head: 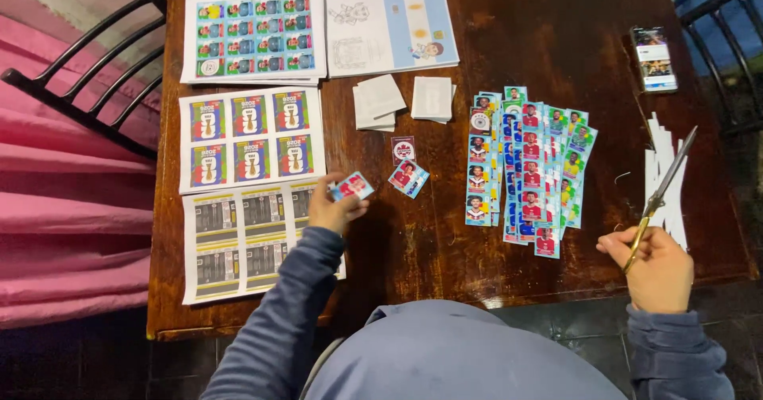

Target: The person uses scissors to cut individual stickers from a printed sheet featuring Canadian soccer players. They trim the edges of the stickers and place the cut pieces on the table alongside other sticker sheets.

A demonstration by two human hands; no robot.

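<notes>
- R hand [656, 269] at the near right edge of the tabletop [445, 249], grip closed round the gold handles of a pair of scissors [661, 189]; blades shut, pointing up and away over a pile of white paper strips [666, 181].
- L hand [332, 207] near the centre-left, fingers pinched on a small card w/ red and blue picture [352, 185], lifted just above the wood.
- Just beside that card: two loose cards [408, 177] and a dark red one [403, 150] lying flat.
- Mid right: overlapping rows of cut cards [524, 169], fanned in columns.
- L side, near to far: grey printed sheet [238, 241], sheet w/ trophy designs [250, 137], sheet of portrait cards [254, 34].
- Far centre: white blank stacks [401, 99], colouring-type sheets [389, 22].
- Far right: phone [654, 58], screen lit.
- No containers in view; everything lies straight on the wood.
</notes>
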